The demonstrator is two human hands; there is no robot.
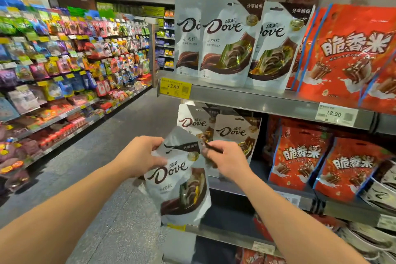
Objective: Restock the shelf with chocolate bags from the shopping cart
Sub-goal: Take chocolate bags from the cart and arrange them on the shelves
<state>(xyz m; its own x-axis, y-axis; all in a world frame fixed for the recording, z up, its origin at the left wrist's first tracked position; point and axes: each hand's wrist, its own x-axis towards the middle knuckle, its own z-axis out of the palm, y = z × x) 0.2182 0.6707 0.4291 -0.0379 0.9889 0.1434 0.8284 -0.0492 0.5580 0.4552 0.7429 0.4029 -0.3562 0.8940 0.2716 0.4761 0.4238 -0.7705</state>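
Note:
A white Dove chocolate bag (180, 180) hangs in front of the second shelf, held up by both hands. My left hand (142, 156) grips its upper left edge. My right hand (225, 159) pinches its top right corner. On the top shelf (257, 100) stand three white Dove bags (225, 43) in a row. The second shelf holds two more Dove bags (235, 133) behind the held one. The shopping cart is out of view.
Red chocolate-wafer bags (347, 53) fill the top shelf's right side, and more (300, 156) stand on the second shelf. A yellow 12.90 price tag (174, 88) sits on the top shelf's edge. Across the grey aisle floor (111, 146), a long snack rack (64, 66) runs along the left.

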